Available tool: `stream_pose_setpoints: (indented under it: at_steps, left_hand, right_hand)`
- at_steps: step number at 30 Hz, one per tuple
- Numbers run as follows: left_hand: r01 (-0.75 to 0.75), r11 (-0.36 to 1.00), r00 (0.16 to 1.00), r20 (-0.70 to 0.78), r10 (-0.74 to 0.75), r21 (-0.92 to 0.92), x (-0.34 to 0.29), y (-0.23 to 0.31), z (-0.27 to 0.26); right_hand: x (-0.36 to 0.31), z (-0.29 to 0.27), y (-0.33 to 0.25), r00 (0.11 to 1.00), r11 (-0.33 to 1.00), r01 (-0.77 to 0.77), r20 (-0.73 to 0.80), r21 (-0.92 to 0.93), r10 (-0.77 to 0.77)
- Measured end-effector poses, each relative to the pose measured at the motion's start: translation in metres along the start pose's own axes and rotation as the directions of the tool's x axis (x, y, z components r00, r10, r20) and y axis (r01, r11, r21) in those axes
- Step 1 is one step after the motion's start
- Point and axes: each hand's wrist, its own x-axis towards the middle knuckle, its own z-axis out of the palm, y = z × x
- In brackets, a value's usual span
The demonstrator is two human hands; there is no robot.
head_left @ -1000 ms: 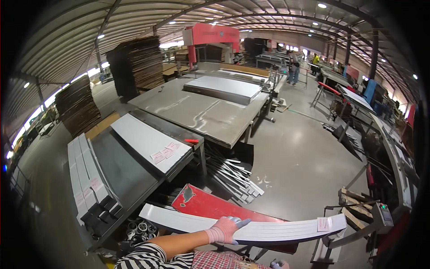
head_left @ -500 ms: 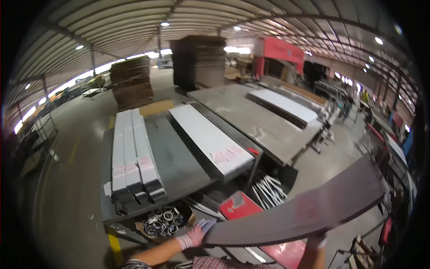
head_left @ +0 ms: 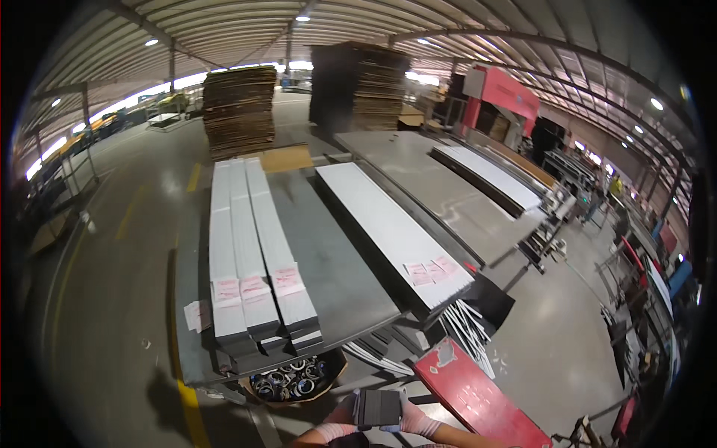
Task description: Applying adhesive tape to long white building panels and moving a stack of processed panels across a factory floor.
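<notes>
Low in the head view, both my hands press on opposite sides of a dark stack of strips (head_left: pixel 379 409), seen end-on with fine layered lines. My gloved left hand (head_left: pixel 340 420) closes on its left side, and my gloved right hand (head_left: pixel 415 417) grips the right side. How far the stack reaches back toward me is hidden. Ahead is a grey table (head_left: pixel 343 287) bearing several white-topped stacks of strips (head_left: pixel 240 257) on the left and another long white-topped stack (head_left: pixel 392 228) on the right. Pink-marked paper slips (head_left: pixel 429 270) lie on their near ends.
An open carton (head_left: pixel 295 381) of ring-shaped pieces sits under the table's near edge. To its right are a red bench (head_left: pixel 482 392) and a bunch of white strips (head_left: pixel 469 332). Beyond stand a second table (head_left: pixel 403 164), cardboard piles (head_left: pixel 239 112) and a red machine (head_left: pixel 502 93).
The long dark stack reached out to the right before; now its end points forward between my hands. My right hand came in toward the left, and the view turned closer to the table.
</notes>
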Motion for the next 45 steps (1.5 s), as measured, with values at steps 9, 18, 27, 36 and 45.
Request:
stream_pose_setpoints:
  at_steps: [9,18,27,36,45]
  left_hand:
    - [-0.369,0.92,0.924,-0.053,0.378,0.133,0.064,-0.028,0.058]
    - [-0.711,0.544,0.701,0.399,0.591,0.445,0.176,0.284,0.06]
    - [-0.504,0.302,0.854,0.519,0.035,0.809,0.281,0.166,-0.05]
    - [-0.19,0.514,0.978,0.207,0.024,0.836,0.291,0.048,-0.105]
    - [0.503,0.443,0.864,-0.431,-0.26,0.742,0.324,-0.013,-0.174]
  right_hand:
    - [-0.162,-0.144,-0.189,0.93,0.876,0.365,0.084,-0.316,-0.357]
    - [-0.504,-0.159,-0.226,0.198,0.725,-0.362,-0.808,-0.587,-0.555]
    - [-0.448,-0.182,0.07,0.194,0.971,0.209,-0.978,0.117,0.077]
    - [0.006,-0.131,0.037,0.911,0.935,-0.009,-0.383,0.354,0.154]
    - [0.098,-0.253,0.06,0.79,0.972,-0.132,-0.612,-0.194,-0.014]
